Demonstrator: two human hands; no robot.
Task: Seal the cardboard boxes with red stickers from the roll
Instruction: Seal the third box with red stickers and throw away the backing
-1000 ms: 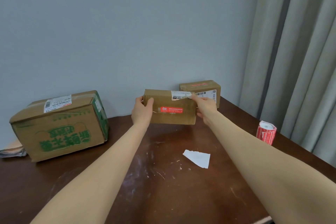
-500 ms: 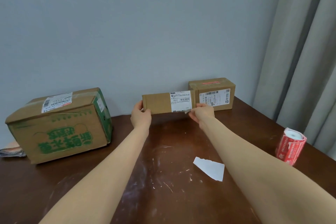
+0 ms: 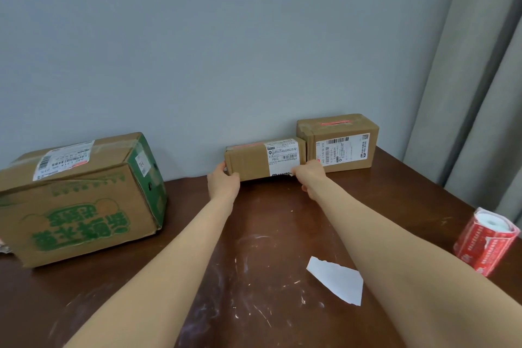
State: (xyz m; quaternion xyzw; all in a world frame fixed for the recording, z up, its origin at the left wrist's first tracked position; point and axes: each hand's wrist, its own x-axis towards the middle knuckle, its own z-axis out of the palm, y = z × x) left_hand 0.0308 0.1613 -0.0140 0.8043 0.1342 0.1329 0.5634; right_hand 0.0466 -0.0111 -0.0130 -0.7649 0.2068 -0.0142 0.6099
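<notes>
While left grip [image 3: 223, 182] and right grip [image 3: 309, 175] hold, box [image 3: 248, 162] between

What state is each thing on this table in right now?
Small box: closed, red sticker on top, gripped by left hand and right hand.
Back box: closed, red sticker on top.
Large box: closed, taped.
Sticker roll: standing on end, outer end loose.
Paper scrap: lying flat.
</notes>
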